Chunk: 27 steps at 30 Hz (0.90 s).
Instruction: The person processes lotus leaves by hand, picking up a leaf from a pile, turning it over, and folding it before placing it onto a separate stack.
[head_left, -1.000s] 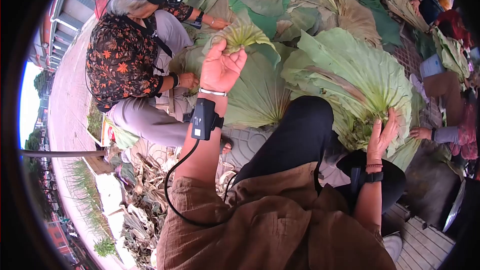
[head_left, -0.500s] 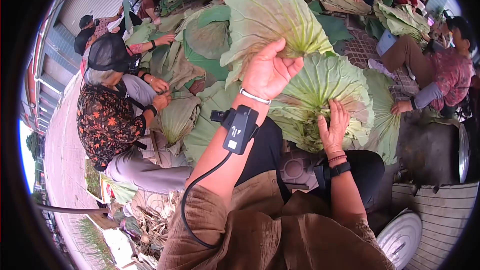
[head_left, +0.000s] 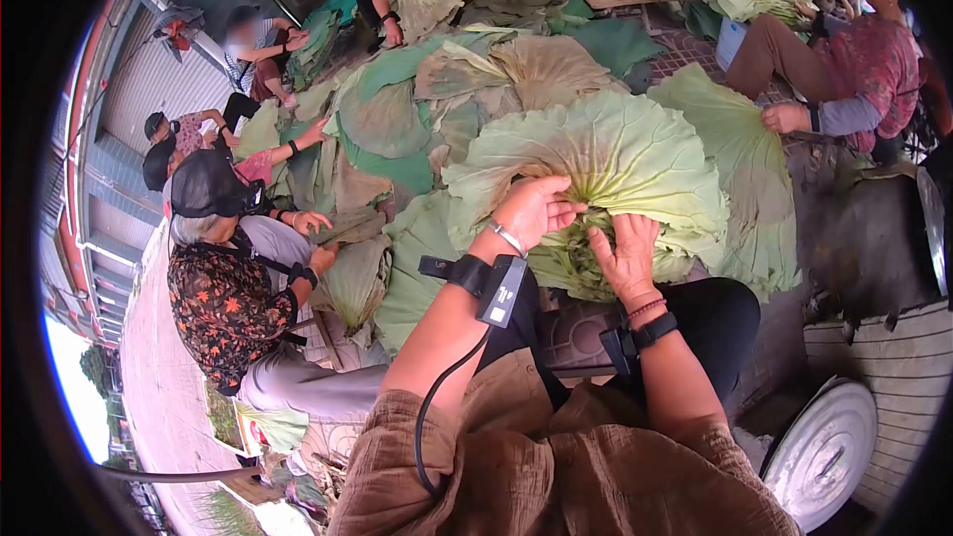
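A pale green lotus leaf point(head_left: 635, 159) with radiating veins and a brownish patch lies fanned out over a stack of lotus leaves point(head_left: 566, 263) at my lap. My left hand point(head_left: 531, 210) pinches this top leaf near its vein centre, thumb and fingers closed. Just right of it, my right hand point(head_left: 627, 253) grips the near edge of the stack, its thumb on the gathered folds and its fingers reaching under the leaf. Part of the right fingers is hidden by leaf. Both hands are close together, and folded leaf edges bunch between and below them.
Spread lotus leaves point(head_left: 387, 124) cover the ground ahead. A person in a black cap point(head_left: 213, 184) sits close on my left; another in a red patterned top point(head_left: 874, 79) holds a large leaf point(head_left: 735, 169) on my right. A round metal lid point(head_left: 822, 452) stands at lower right.
My left hand has come down with the raised leaf, which now lies over the stack. My right hand has shifted slightly left, closer to it. The view has turned a little.
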### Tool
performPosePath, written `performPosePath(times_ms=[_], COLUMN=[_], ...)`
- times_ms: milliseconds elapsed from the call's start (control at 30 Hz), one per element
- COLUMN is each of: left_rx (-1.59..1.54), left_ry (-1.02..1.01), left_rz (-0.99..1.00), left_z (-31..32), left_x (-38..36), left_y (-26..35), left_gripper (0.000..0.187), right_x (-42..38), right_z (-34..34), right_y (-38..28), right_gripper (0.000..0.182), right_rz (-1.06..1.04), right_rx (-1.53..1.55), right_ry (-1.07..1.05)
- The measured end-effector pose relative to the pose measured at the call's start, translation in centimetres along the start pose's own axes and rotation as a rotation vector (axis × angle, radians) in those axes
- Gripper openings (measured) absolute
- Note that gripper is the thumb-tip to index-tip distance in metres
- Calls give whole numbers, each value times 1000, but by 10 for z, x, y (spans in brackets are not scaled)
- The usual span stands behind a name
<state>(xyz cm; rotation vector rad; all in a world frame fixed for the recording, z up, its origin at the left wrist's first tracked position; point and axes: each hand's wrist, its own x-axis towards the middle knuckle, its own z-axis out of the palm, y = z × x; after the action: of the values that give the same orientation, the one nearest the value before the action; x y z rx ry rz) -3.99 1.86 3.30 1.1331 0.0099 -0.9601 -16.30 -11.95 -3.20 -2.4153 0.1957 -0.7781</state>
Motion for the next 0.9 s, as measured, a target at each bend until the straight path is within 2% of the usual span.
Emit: performPosePath(times_ms=[33,67,133,167,200,267,333,400,433,500,533,600,633,700,733,800,867,900], left_rx=[143,149,528,600,603,683,656,854,852,1259,1258,1354,1354,1262,1260,1301,1282,1271], left_ry=[45,44,260,317,315,359,361,393,391,506,504,675,673,475,481,516,550,523], left_rz=[-20,-27,28,145,144,294,319,468,471,563,564,1032,1031,1031,1027,997,959,955], left_z=[3,8,17,14,16,20,18,17,23,35,35,33,27,12,12,10,12,11], left_x=[-6,-11,-24,-18,-16,-14,-1,7,2,-7,-7,-4,3,17,17,16,13,14], left_y=[4,6,7,-2,-6,-12,-18,-20,-16,-10,-12,-17,-24,-39,-41,-43,-42,-42], left_gripper=[22,22,23,25,25,29,30,28,28,23,23,16,16,12,12,11,11,11], right_x=[1,1,3,3,4,4,3,3,3,2,1,0,0,-1,-1,4,13,21], right_z=[0,-1,-3,-3,-3,2,4,3,4,4,4,4,3,2,-2,-15,-25,-30], right_y=[0,0,-1,-2,-2,1,3,2,4,8,8,8,10,14,13,4,-9,-16], right_gripper=[48,47,46,46,46,45,45,42,42,40,40,35,35,30,30,30,31,33], right_rz=[10,4,1,-16,-35,-36,-40,-59,-62,-58,-58,-35,-33,82,81,35,0,-86], right_rx=[3,16,29,31,33,48,61,84,81,148,146,205,203,388,390,135,65,24], right_ry=[4,17,32,54,76,84,91,133,134,162,162,170,170,177,171,344,345,343])
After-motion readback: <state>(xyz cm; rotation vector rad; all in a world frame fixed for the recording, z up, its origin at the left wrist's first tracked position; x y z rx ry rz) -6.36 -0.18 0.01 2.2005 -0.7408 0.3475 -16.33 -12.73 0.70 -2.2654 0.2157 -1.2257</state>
